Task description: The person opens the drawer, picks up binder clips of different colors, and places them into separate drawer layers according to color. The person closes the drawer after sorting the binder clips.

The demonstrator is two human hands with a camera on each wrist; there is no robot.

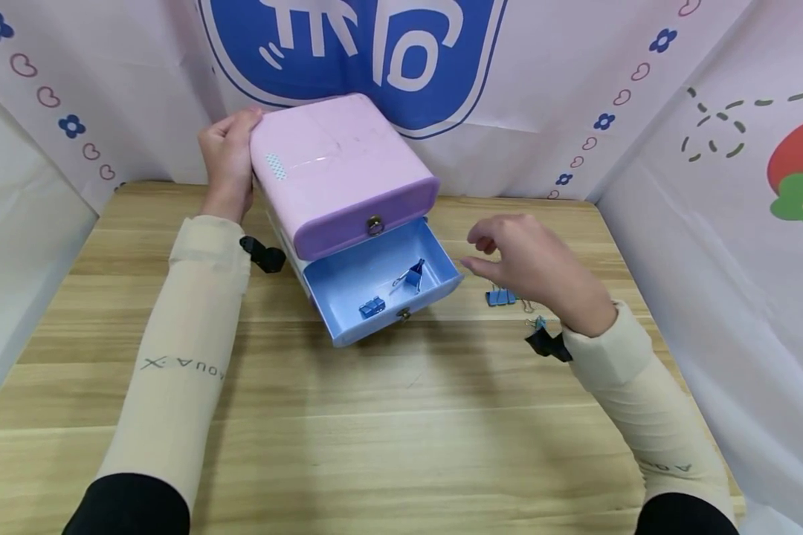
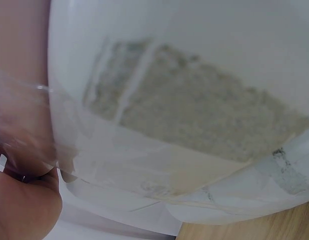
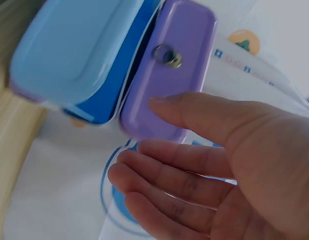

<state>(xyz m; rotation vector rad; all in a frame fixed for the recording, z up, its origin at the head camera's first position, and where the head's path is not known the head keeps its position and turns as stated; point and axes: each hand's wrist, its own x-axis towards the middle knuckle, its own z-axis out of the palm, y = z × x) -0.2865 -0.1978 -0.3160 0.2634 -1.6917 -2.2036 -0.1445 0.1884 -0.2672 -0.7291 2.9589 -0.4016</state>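
Observation:
A small two-drawer storage box (image 1: 348, 160) with a pink top stands at an angle toward the back of the table. Its purple upper drawer (image 1: 368, 219) is closed. The light blue lower drawer (image 1: 348, 286) is pulled out, with a binder clip (image 1: 372, 307) and another binder clip (image 1: 413, 276) inside. My left hand (image 1: 230, 152) grips the box at its rear left corner; part of the fingers is hidden. Right of the drawer, my right hand (image 1: 529, 256) hovers with loosely bent fingers and nothing in it. Below that hand lies a blue binder clip (image 1: 500, 297).
A smaller blue clip (image 1: 540, 323) lies near the right wrist, partly hidden by its black strap (image 1: 550, 345). The wooden table (image 1: 375, 446) meets printed white cloth walls (image 1: 542, 96) at the back and sides.

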